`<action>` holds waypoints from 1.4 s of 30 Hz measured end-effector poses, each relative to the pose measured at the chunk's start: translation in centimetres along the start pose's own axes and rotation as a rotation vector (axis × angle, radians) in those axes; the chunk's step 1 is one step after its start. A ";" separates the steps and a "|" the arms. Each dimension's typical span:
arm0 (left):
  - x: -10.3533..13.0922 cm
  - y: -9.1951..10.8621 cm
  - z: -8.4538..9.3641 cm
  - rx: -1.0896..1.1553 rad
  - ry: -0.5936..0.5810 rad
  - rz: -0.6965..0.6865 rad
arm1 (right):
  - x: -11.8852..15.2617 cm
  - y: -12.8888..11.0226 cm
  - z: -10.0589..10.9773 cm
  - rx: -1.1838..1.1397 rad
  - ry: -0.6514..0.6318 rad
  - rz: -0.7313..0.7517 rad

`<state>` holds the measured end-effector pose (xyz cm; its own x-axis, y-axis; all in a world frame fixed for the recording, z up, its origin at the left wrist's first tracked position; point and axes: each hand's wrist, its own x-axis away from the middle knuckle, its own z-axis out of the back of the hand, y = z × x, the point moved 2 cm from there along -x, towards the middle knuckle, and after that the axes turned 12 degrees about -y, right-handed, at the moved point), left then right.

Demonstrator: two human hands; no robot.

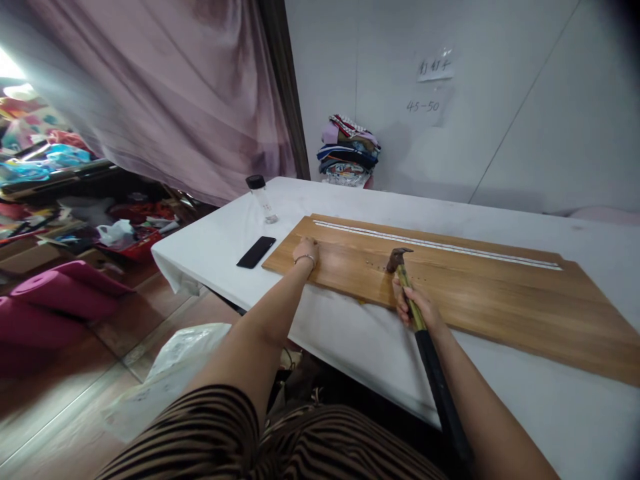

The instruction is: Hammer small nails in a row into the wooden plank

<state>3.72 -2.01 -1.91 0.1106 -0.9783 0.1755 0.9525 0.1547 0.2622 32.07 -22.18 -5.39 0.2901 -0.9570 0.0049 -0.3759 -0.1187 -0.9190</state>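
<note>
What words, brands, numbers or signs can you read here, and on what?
"钉钉子": upper white paper sheet on the pale grey wall.
"45-50": lower pale paper sheet.
Too small to read: reddish marks on the clear black-lidded bottle; any marks on the long white strip along the brown wooden board.

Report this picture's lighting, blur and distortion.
Head view: glare at the upper left edge; head view: clutter at left smeared, hammer fairly clear; head view: soft shadow on the wall right of the folded clothes; head view: upper right corner darkened, edges look stretched.
</note>
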 end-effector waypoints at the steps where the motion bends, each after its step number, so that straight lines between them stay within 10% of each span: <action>1: 0.0 0.1 -0.1 0.001 0.006 0.007 | 0.0 0.0 0.0 -0.003 -0.001 -0.005; 42: 0.0 0.4 0.0 0.168 0.064 0.116 | -0.3 -0.4 -0.3 -0.009 -0.015 0.013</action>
<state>4.05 -1.92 -1.79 0.2399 -0.9585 0.1542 0.8720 0.2826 0.3997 31.84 -21.97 -4.90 0.2981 -0.9545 -0.0130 -0.3875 -0.1085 -0.9155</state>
